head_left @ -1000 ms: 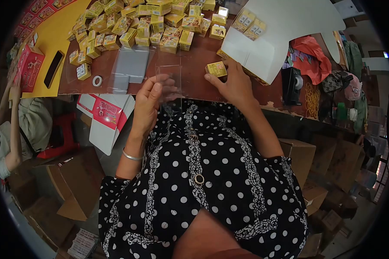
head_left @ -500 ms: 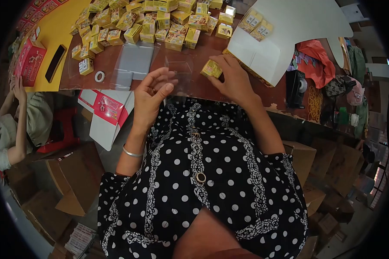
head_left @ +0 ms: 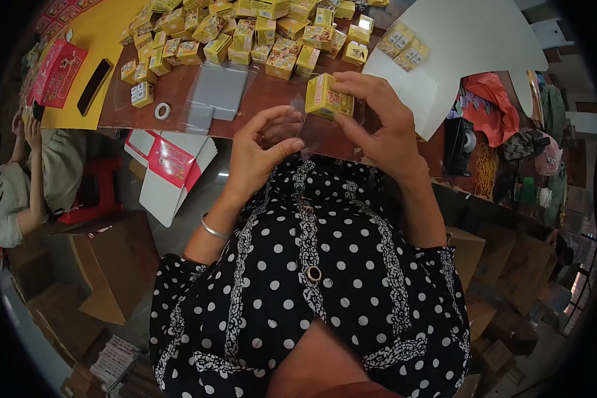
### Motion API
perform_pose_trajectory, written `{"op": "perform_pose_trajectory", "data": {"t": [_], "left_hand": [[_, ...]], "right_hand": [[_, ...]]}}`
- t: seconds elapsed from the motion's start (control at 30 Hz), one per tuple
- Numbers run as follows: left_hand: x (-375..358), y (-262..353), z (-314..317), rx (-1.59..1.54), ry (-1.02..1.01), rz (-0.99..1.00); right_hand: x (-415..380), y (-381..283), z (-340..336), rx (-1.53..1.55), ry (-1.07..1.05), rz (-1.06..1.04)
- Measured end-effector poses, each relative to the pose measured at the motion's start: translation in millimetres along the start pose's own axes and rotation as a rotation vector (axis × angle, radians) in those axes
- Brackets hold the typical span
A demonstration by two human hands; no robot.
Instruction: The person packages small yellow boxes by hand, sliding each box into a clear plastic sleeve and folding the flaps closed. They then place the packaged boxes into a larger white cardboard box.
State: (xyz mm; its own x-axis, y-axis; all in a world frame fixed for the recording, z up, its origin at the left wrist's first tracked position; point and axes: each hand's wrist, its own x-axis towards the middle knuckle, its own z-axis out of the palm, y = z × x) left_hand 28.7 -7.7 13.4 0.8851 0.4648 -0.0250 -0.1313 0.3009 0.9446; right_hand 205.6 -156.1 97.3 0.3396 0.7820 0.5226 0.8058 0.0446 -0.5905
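My right hand (head_left: 381,119) grips a small yellow printed box (head_left: 330,97) between thumb and fingers, lifted above the table's front edge. Facing it, my left hand (head_left: 265,142) has curled fingers and its thumb pointing toward the box. A clear plastic bag (head_left: 298,109) shows at the left fingertips, close to the box's left side; its outline is faint. Left of my hands lies a stack of clear plastic bags (head_left: 219,89) on the red-brown table (head_left: 262,99).
A heap of yellow boxes (head_left: 245,30) covers the back. A white carton flap (head_left: 438,40) bears a few boxes at right, near a tape dispenser (head_left: 458,146) and rubber bands (head_left: 486,166). At left are a tape roll (head_left: 162,111), a phone (head_left: 95,87) and another person's arm (head_left: 33,179).
My right hand has raised the yellow box and turned it so a broader face shows. My left hand has moved right, toward the box, with the clear bag.
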Motion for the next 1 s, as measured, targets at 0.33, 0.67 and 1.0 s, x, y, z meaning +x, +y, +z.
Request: {"op": "perform_pose_trajectory", "data": {"t": [0.33,0.67,1.0], "left_hand": [[-4.2,5.0,17.5,-0.073,-0.025,-0.018],[-3.2,6.8,31.1,-0.146,0.042,0.065],[-16.1,-11.7,25.1,-0.16,-0.076,-0.016]], "right_hand": [[0.2,1.1,-5.4,0.015,-0.35,0.084],[-24.4,-1.4,16.8,0.491,0.056,0.462],[-73.8,2.8,45.0,0.856,-0.081,0.547]]}}
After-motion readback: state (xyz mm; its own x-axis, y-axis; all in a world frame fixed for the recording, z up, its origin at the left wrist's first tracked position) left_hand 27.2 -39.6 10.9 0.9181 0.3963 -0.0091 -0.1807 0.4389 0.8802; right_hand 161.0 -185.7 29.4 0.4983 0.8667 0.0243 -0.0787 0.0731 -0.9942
